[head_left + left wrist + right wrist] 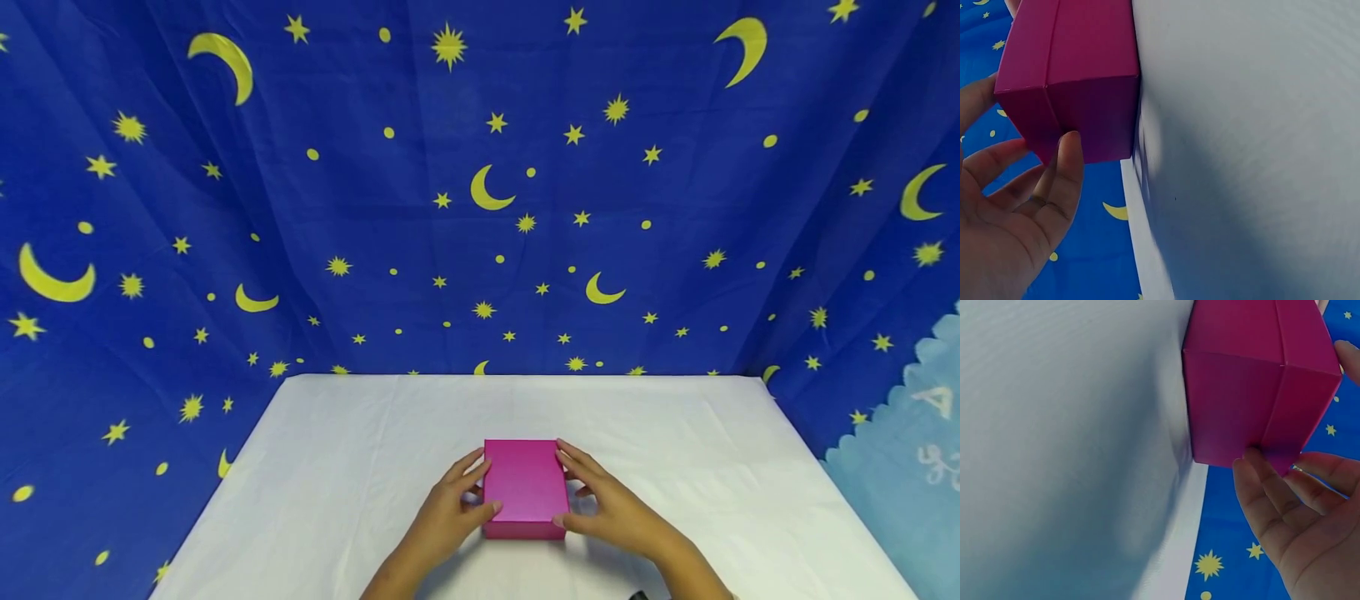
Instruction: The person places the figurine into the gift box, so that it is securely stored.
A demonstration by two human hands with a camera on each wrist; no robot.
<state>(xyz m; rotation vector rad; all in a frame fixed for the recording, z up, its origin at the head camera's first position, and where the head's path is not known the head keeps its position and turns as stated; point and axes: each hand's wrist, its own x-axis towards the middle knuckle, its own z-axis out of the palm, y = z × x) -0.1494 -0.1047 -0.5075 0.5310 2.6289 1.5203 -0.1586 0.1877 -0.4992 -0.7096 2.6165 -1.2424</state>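
Note:
A bright pink lidded box (526, 483) sits on the white-covered table in the head view. Its lid seam (1054, 103) runs along the sides in both wrist views. My left hand (448, 515) grips the box's left side, its thumb at the near left corner of the top and its fingers along the side. Opposite it, my right hand (611, 510) grips the right side, thumb at the near right corner and index finger at the far corner. In the right wrist view, fingertips (1252, 456) lie right at the seam. What the box contains is hidden.
White cloth covers the table (360, 450). Behind and beside it hangs a blue curtain (420, 242) with yellow moons and stars. A light-blue panel (900, 475) with white lettering is at the right. A small dark object (638, 595) shows at the bottom edge.

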